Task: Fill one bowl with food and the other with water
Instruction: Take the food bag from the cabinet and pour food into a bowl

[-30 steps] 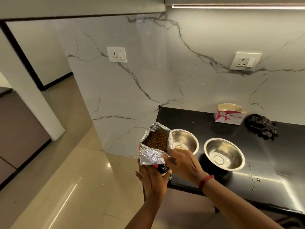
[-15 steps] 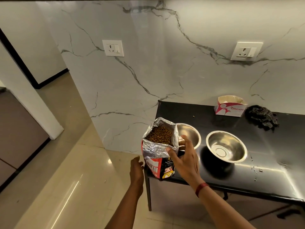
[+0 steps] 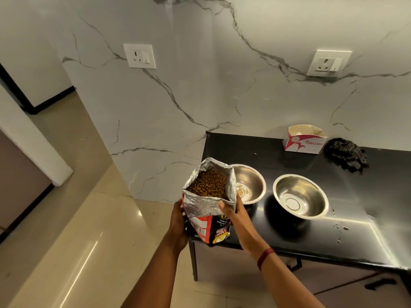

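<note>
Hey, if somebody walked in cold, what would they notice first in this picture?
First, the open foil bag of kibble at the table's left end, held between the left hand and the right hand. Right of it, two steel bowls sit side by side on the black table, holding no heap of food or visible water.

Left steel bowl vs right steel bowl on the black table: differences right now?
The left round steel bowl holds a few crumbs; the right round steel bowl looks clean. The left bowl is partly hidden behind the open foil kibble bag; the right bowl stands in full view. Both are upright, shiny, unfilled.
</note>
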